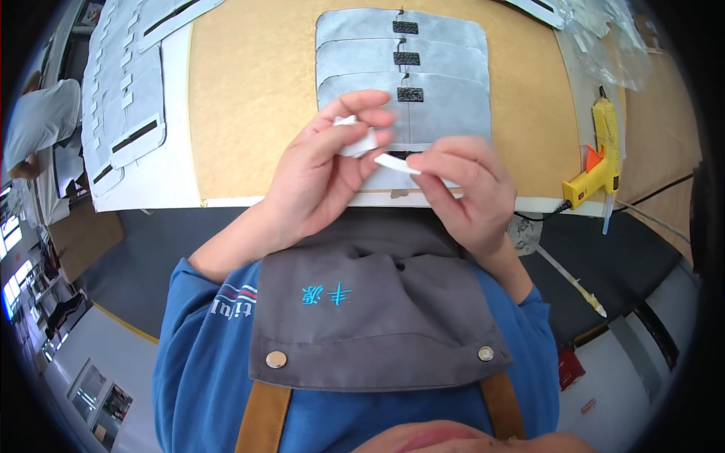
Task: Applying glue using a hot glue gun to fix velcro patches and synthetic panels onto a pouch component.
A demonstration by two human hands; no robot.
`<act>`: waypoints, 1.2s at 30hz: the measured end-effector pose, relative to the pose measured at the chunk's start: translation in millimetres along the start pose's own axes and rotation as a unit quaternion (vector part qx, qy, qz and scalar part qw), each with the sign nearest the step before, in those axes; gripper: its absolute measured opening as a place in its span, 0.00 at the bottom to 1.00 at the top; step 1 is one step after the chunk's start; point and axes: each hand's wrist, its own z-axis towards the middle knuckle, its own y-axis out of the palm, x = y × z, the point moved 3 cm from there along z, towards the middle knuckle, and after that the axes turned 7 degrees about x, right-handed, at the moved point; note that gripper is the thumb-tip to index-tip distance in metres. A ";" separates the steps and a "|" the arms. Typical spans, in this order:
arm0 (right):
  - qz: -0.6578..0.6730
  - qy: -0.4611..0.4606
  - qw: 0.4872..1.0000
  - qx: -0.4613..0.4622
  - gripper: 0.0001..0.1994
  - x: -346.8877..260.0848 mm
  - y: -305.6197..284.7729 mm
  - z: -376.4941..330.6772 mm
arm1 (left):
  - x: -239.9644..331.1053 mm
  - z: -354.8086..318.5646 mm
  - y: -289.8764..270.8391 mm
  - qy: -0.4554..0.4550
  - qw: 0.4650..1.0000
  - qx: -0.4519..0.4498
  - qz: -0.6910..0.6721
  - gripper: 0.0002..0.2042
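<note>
My left hand [313,170] is half curled, palm up, with small white pieces [362,145] held between its thumb and fingers. Pinched between the thumb and forefinger of my right hand [472,181] is a short white strip [396,164], its free end close to my left palm. Both hands are above the near edge of the tan board [249,136]. Just beyond them lie several overlapping silver-grey panels [453,113], each with a dark textured patch [410,95] near its middle. My hands partly cover the nearest panel.
On the right a yellow glue gun [604,140] with an orange trigger lies by the table edge, its black cord trailing. Clear plastic bags [608,38] are behind it. More grey panels with white tabs [113,113] cover the left side. A person [53,113] is at far left.
</note>
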 end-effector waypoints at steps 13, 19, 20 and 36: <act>0.072 0.141 0.987 -0.012 0.08 3.5 2.2 -10.7 | -7.1 -15.3 17.3 0.216 0.835 0.049 0.503 0.10; 0.143 0.224 0.964 -0.010 0.06 9.3 3.0 -20.4 | -9.4 -14.6 16.2 0.214 0.815 0.032 0.537 0.10; 0.158 0.232 0.960 -0.016 0.06 9.9 3.5 -21.1 | -9.7 -14.1 15.5 0.212 0.813 0.026 0.541 0.10; 0.024 0.290 0.957 -0.017 0.03 27.4 1.6 -0.8 | 12.3 -8.3 4.1 0.226 0.850 0.110 0.463 0.02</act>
